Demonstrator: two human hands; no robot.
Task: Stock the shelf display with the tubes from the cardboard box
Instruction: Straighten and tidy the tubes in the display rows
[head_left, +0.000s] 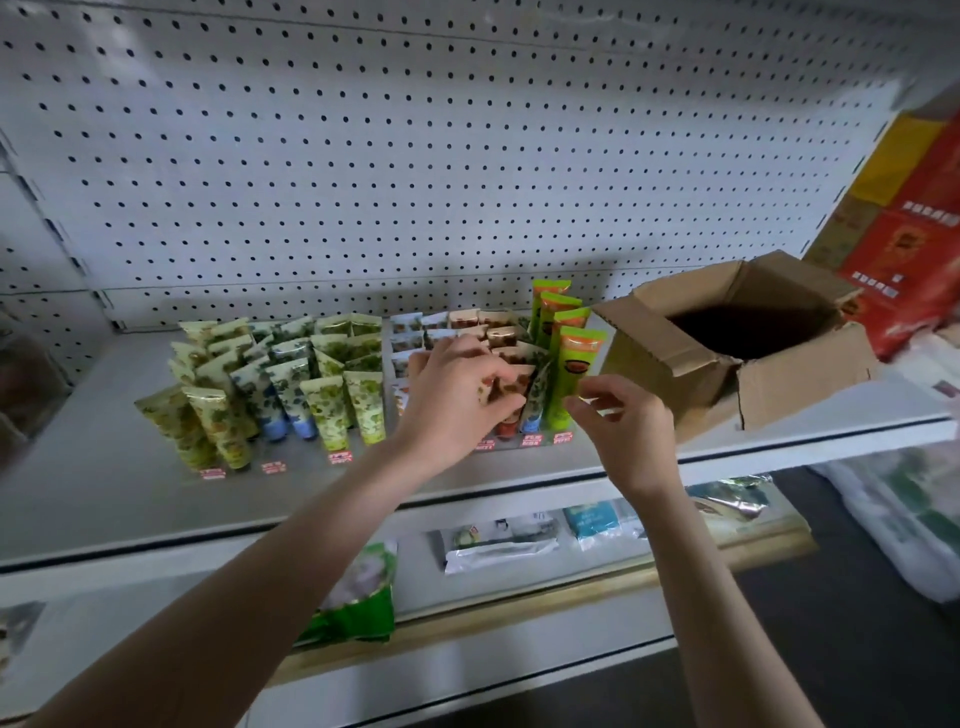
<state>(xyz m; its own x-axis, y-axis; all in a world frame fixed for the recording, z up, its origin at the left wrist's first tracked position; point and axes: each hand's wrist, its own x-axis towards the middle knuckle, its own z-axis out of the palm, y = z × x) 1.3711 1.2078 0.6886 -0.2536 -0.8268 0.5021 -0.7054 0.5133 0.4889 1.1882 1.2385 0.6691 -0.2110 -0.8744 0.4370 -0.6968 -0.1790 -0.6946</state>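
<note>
The left hand (457, 395) pinched a tube (508, 423) in the near row, left of the cardboard box (675, 364). I couldn't tell the right hand's (623, 421) grip. A careless nudge might topple the green tubes (574, 374) alongside.

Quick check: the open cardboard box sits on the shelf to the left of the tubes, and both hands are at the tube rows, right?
Not quite: the head view shows the open cardboard box on the shelf to the right of the tubes. The left hand and right hand are at the tube rows, as you said.
</note>
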